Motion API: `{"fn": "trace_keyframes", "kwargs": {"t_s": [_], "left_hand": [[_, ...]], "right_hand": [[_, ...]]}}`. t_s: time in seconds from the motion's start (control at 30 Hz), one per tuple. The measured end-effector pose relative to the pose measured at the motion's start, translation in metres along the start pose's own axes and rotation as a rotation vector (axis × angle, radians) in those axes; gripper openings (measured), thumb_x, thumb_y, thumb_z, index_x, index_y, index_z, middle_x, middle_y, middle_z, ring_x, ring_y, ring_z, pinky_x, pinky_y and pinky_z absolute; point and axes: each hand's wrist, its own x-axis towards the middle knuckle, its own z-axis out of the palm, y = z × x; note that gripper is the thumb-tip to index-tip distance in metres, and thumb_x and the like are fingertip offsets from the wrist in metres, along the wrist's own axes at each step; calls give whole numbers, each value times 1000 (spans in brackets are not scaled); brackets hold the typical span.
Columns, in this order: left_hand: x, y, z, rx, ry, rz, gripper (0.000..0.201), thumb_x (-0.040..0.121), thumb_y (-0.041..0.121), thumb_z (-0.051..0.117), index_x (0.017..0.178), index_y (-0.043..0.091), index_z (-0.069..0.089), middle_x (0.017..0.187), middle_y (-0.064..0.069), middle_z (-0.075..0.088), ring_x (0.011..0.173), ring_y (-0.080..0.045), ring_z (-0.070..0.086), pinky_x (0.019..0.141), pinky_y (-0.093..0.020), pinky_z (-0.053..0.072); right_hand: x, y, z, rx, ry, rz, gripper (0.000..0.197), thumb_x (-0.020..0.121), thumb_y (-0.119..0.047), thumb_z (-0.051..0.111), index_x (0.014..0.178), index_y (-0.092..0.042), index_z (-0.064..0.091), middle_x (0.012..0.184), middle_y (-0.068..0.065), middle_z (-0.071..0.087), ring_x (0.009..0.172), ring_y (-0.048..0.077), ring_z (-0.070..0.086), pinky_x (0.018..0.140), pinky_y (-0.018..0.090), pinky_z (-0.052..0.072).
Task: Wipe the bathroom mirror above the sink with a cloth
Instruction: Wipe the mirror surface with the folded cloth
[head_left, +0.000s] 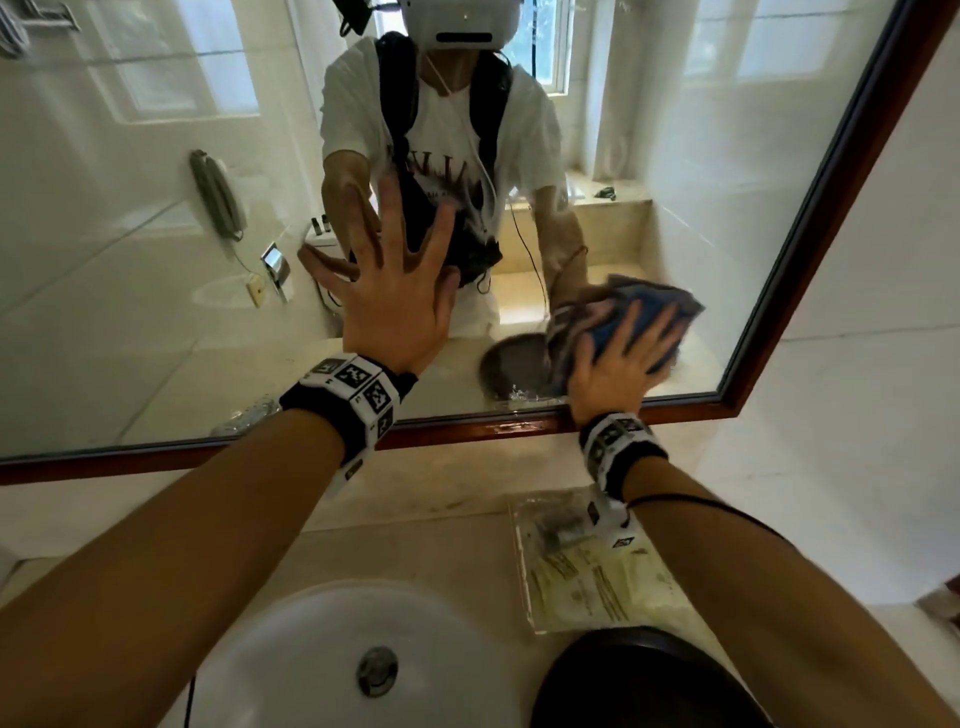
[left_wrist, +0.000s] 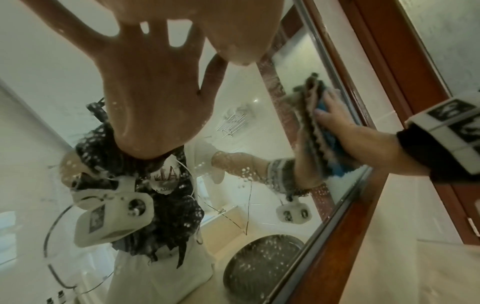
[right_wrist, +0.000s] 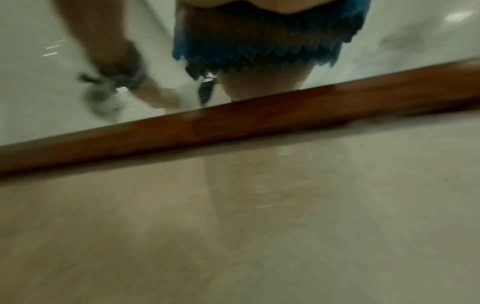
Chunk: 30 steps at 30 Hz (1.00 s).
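Observation:
The mirror (head_left: 156, 270) has a dark wooden frame (head_left: 467, 432) and hangs above the sink. My left hand (head_left: 395, 301) lies flat on the glass near the middle, fingers spread. In the left wrist view the heel of the left hand (left_wrist: 233, 37) meets its own reflection. My right hand (head_left: 621, 358) presses a blue and grey cloth (head_left: 605, 335) against the glass near the lower right corner, fingers straight and spread. The left wrist view shows the right hand (left_wrist: 363, 144) on the cloth (left_wrist: 328, 148) beside the frame. Close up, the cloth (right_wrist: 259, 41) hangs just above the frame (right_wrist: 259, 117).
Water droplets speckle the glass (left_wrist: 249, 181) near its lower edge. Below the mirror lie a beige counter (head_left: 426, 540), a white basin (head_left: 291, 649) with a metal drain (head_left: 376, 670), a clear plastic packet (head_left: 587, 566) and a dark round object (head_left: 639, 686). A white wall (head_left: 857, 364) is to the right.

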Motion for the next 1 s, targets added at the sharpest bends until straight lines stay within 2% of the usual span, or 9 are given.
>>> {"fn": "trace_keyframes", "kwargs": {"t_s": [0.07, 0.13, 0.3, 0.47, 0.57, 0.7, 0.8, 0.93, 1.0], "left_hand": [[0, 1, 1, 7, -4, -7, 61, 102, 53, 24, 156, 35, 1, 161, -24, 5, 146, -51, 6, 96, -84, 15], [-1, 2, 1, 12, -3, -12, 61, 102, 53, 24, 156, 35, 0, 161, -24, 6, 145, -52, 7, 96, -84, 15], [-2, -2, 2, -8, 30, 8, 59, 102, 52, 28, 156, 35, 11, 160, -24, 13, 145, -50, 12, 99, -82, 15], [-10, -19, 5, 5, 27, 127, 55, 102, 51, 26, 155, 37, 16, 160, -22, 15, 145, -51, 13, 99, -81, 16], [-9, -18, 3, -6, 5, 112, 54, 102, 53, 20, 154, 40, 14, 161, -20, 14, 145, -50, 12, 98, -82, 15], [-11, -17, 3, -23, -16, 104, 55, 101, 53, 17, 154, 41, 10, 162, -18, 12, 146, -50, 9, 97, -82, 15], [-12, -18, 3, -11, -16, 98, 55, 102, 53, 19, 154, 41, 10, 162, -18, 13, 145, -50, 10, 97, -83, 14], [-13, -18, 4, -11, -21, 94, 55, 102, 54, 19, 154, 41, 8, 162, -18, 11, 146, -50, 9, 99, -83, 12], [-12, -19, 4, -11, -23, 95, 55, 102, 55, 19, 154, 41, 8, 162, -18, 11, 146, -49, 9, 100, -82, 12]], "right_hand": [[14, 25, -6, -5, 48, 125, 66, 101, -52, 23, 151, -9, 22, 153, 32, 23, 142, 49, 21, 112, 59, 23], [18, 33, -9, -9, 43, 109, 66, 101, -50, 23, 150, -6, 23, 153, 32, 23, 142, 48, 21, 112, 57, 23], [7, 7, -3, 36, 50, 154, 65, 101, -47, 17, 150, -4, 18, 153, 33, 21, 142, 50, 19, 113, 59, 22], [-44, -38, 13, 64, -34, -21, 68, 99, -52, 20, 150, -7, 15, 151, 37, 21, 140, 51, 13, 114, 62, 12], [-77, -78, 24, 105, -112, -79, 67, 99, -53, 24, 149, -9, 19, 150, 37, 23, 139, 52, 13, 111, 66, 12], [-119, -113, 35, 107, -216, -262, 65, 93, -52, 37, 145, -15, 27, 150, 32, 27, 137, 50, 18, 108, 66, 11], [-124, -115, 36, 89, -240, -289, 64, 93, -54, 39, 145, -19, 29, 152, 25, 21, 138, 49, 18, 109, 67, 10], [-116, -89, 30, 32, -274, -387, 64, 93, -54, 41, 147, -22, 27, 154, 17, 17, 141, 43, 17, 110, 66, 9], [-112, -72, 27, -3, -294, -385, 65, 94, -54, 40, 148, -21, 25, 155, 19, 20, 141, 43, 17, 110, 66, 11]]}}
